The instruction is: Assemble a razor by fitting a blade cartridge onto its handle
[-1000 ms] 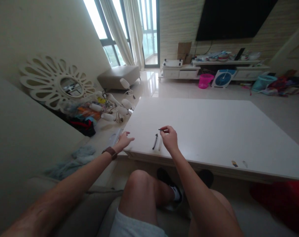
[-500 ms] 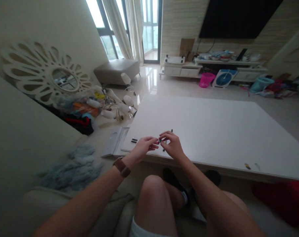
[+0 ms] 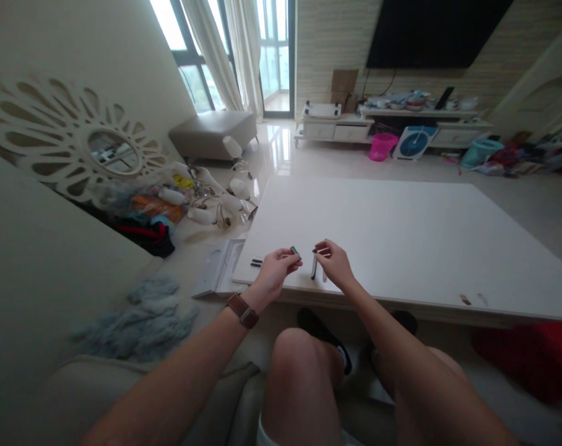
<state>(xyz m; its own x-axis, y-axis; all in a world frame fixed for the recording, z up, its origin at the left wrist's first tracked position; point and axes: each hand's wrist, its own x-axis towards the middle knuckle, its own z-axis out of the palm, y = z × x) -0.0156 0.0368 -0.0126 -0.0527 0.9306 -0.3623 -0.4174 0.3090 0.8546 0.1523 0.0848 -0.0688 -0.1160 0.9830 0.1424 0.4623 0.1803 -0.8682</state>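
Over the near edge of the white surface [image 3: 402, 235], the left hand [image 3: 275, 271] pinches a small dark piece with a green end [image 3: 294, 251] between thumb and fingertips. The right hand [image 3: 337, 263], just beside it but not touching, pinches a thin dark stick [image 3: 322, 251] in the same way. Under the right hand a dark pen-like part [image 3: 313, 268] lies on the surface. Left of the left hand, two small black pieces [image 3: 256, 262] rest near the corner. A brown watch [image 3: 242, 310] sits on the left wrist.
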